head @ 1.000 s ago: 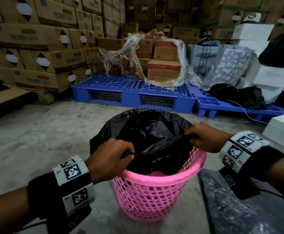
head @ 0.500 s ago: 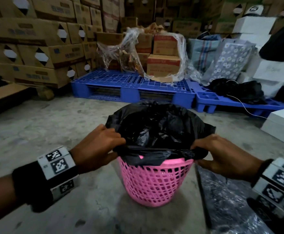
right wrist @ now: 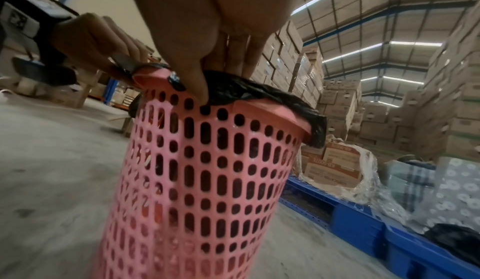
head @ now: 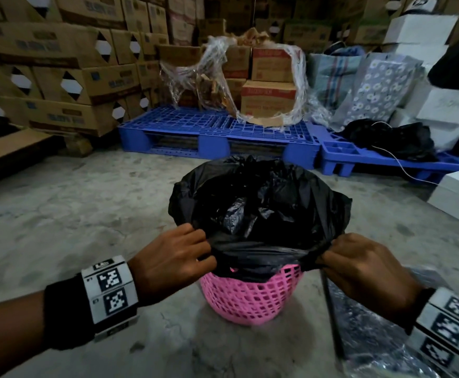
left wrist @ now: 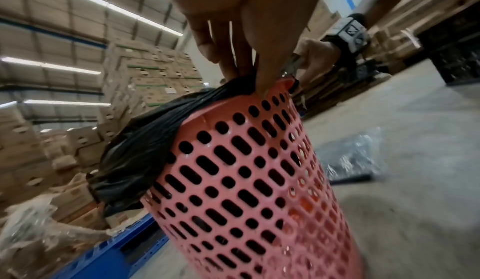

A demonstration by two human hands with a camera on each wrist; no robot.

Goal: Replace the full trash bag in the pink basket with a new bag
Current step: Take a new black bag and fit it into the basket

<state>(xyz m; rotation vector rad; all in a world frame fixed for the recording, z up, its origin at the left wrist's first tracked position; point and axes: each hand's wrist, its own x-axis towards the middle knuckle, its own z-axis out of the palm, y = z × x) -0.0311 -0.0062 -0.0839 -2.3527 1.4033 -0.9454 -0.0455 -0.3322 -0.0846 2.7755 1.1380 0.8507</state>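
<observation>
Both hands are on the rim of the black trash bag (head: pixel 258 203): the left hand (head: pixel 172 261) pinches the bag's near-left edge, the right hand (head: pixel 359 268) pinches its near-right edge, fingers curled into the plastic, with the near edge stretched taut between them. The bag sits in the pink basket (head: pixel 250 298), which stands on the concrete floor (head: pixel 86 214); its far edge folds down over the basket's rim. My judgement is that the step in hand is freeing the bag's mouth. To do it well, peel the far fold off the rim too, gather the edges toward the middle, then lift straight up so the basket doesn't tip. A packet of plastic (head: pixel 372 345) lies near right, just beside the basket; it may be the new bags.
</observation>
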